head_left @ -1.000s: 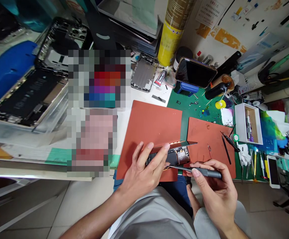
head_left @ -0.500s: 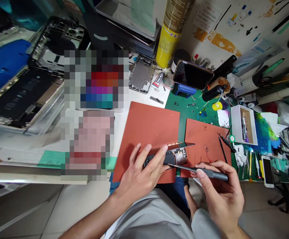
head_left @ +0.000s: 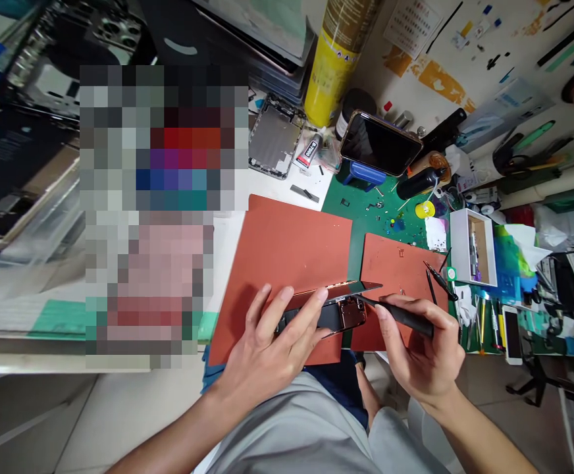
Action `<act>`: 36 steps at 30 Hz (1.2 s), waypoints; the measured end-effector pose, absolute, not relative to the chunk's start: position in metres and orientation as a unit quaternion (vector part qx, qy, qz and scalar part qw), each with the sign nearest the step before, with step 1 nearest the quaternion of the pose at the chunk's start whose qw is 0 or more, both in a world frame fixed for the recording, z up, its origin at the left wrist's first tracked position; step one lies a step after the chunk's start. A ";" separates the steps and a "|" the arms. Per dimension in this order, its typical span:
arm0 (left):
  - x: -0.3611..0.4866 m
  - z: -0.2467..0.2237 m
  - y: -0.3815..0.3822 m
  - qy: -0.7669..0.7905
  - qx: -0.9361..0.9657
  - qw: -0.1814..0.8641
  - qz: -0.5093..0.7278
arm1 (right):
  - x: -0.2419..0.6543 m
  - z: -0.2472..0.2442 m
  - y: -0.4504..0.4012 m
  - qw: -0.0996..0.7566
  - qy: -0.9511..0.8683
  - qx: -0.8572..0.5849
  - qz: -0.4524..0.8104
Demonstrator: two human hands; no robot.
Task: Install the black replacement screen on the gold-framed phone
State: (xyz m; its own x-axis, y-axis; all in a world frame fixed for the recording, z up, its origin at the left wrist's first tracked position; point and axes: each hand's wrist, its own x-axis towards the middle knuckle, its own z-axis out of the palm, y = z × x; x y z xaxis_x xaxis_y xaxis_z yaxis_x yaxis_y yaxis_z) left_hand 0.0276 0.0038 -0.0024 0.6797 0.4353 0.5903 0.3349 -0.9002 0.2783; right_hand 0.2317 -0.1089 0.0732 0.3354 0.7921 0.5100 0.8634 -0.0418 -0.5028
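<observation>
Nearby, box (head_left: 459,245) holds slim items (head_left: 473,253); right hand (head_left: 424,349) grips tool (head_left: 408,317).

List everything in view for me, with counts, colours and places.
Opened phone: one, dark, front centre.
Hand tool: one, dark, tip near that phone.
Flat mats: two, reddish, front.
Green mat: one, green, behind them.
Tall can: one, yellow-brown, back.
Propped phone: one, black, on blue stand.
Open box: one, white, right.
Small items: too many to count, mixed.
Left area: pixelated, unclear.
Left hand: one, bare, at opened phone.
Right hand: one, bare, holding tool.
</observation>
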 end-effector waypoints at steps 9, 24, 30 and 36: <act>0.029 0.002 0.005 0.211 0.913 0.075 0.342 | 0.233 0.072 -0.115 0.384 -0.551 -0.741 -0.027; 0.029 0.001 0.004 0.208 0.912 0.076 0.344 | 0.234 0.076 -0.109 0.367 -0.573 -0.732 -0.033; 0.028 0.000 0.003 0.208 0.912 0.076 0.345 | 0.233 0.083 -0.103 0.340 -0.590 -0.731 -0.049; 0.028 -0.002 0.004 0.209 0.911 0.073 0.349 | 0.233 0.091 -0.094 0.305 -0.618 -0.722 -0.068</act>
State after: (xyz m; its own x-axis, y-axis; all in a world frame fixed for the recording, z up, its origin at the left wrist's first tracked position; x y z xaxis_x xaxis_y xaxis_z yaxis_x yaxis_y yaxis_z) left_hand 0.0281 0.0038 -0.0024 0.6690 0.4316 0.6051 0.3295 -0.9020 0.2792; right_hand 0.2328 -0.0940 0.0909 0.2275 0.8497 0.4757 0.9332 -0.0507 -0.3557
